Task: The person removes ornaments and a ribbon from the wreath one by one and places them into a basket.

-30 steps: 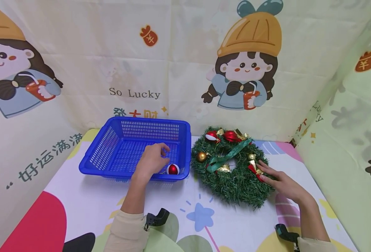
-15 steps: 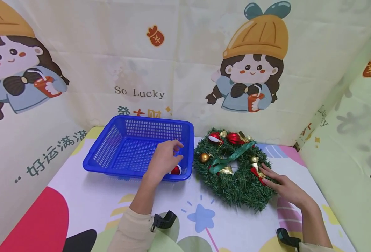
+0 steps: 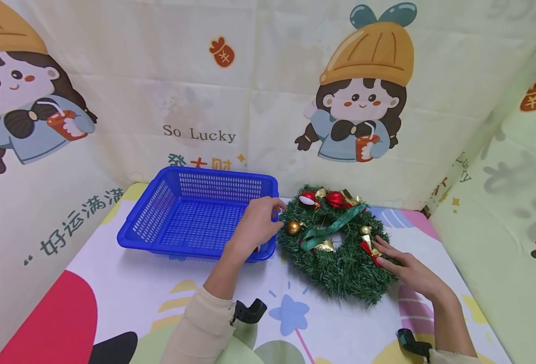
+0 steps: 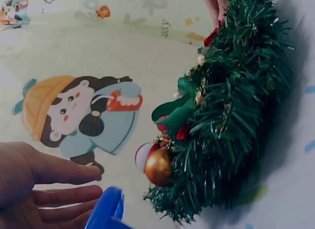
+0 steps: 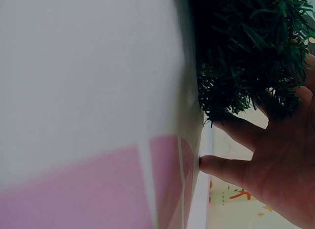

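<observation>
Left hand (image 3: 259, 221): empty, fingers loosely extended, blue basket (image 3: 199, 220) beneath.
Right hand (image 3: 409, 266): fingers spread, touching the wreath (image 3: 340, 265) beside it, gripping nothing.

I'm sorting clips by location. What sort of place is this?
Probably an indoor tabletop set-up: a cartoon-printed backdrop stands behind and beside a brightly patterned table, which bears a blue basket and a decorated wreath.

Head view count: blue basket (image 3: 195, 222) 1; green wreath (image 3: 345, 273) 1; left hand (image 3: 258, 222) 1; right hand (image 3: 409, 267) 1. On the wreath: red baubles (image 3: 336, 199) 2 visible; gold balls (image 3: 293, 228) 2, one smaller; green ribbon (image 3: 338, 226) 1. Black wrist devices (image 3: 251, 311) 2. Printed: orange hats (image 3: 370, 53) 2, red pouches (image 3: 223, 52) 2, blue star (image 3: 289, 314) 1.
</observation>
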Available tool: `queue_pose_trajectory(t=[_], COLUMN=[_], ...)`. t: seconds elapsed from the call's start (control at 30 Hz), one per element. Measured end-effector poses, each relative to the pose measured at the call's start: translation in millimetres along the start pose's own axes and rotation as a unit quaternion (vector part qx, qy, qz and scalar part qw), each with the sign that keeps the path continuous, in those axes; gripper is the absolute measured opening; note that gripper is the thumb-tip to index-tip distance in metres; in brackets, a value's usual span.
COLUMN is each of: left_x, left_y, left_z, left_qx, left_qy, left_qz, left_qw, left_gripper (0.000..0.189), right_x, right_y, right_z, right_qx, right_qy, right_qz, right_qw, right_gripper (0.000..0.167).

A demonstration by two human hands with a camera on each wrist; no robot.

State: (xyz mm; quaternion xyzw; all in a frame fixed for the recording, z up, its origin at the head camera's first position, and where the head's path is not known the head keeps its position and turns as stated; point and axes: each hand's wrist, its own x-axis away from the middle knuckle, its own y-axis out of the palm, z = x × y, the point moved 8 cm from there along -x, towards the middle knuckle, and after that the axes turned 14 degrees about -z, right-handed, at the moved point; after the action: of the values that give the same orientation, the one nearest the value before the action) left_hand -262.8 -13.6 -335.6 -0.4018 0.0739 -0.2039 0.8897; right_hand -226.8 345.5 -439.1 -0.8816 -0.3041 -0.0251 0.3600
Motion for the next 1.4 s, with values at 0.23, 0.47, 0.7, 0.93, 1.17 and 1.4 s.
queue_pose_trajectory(t=[0.23,0.47,0.7,0.93,1.17,1.4], left_x=[-10.4,-19.5,-23.5,-30.1,-31.7,-32.2], left_y=[11.8,24.7,35.2,53.2,59.7,61.1], left_z=[9.5,16.6,23.4,26.5,30.6,30.4], left_qx=[0.025,0.009,-0.042,-0.079,-0.100,-0.118], left_qy=[0.026,0.035,0.031,0.005,0.011,0.019], left_qz=[-0.030,-0.053,-0.068,-0.107,-0.102,-0.087], left_qw=[0.9989,0.9979,0.9963,0.9911,0.9897,0.9890], left_gripper=[0.037,0.040,0.048,0.056,0.053,0.051], right_x=[-0.4,-0.6,-1.2,0.1,1.2,0.7], right_y=[0.6,1.0,1.1,1.3,1.1,0.2], right_z=[1.0,1.3,1.3,0.4,0.7,0.6], right_qx=[-0.001,0.002,0.003,0.003,0.005,0.006], right_qy=[-0.002,-0.001,0.003,0.005,0.003,0.002], right_qz=[0.001,0.004,0.004,0.005,0.007,0.006], right_qw=[1.0000,1.0000,1.0000,1.0000,1.0000,1.0000], right_gripper=[0.059,0.059,0.059,0.059,0.059,0.058])
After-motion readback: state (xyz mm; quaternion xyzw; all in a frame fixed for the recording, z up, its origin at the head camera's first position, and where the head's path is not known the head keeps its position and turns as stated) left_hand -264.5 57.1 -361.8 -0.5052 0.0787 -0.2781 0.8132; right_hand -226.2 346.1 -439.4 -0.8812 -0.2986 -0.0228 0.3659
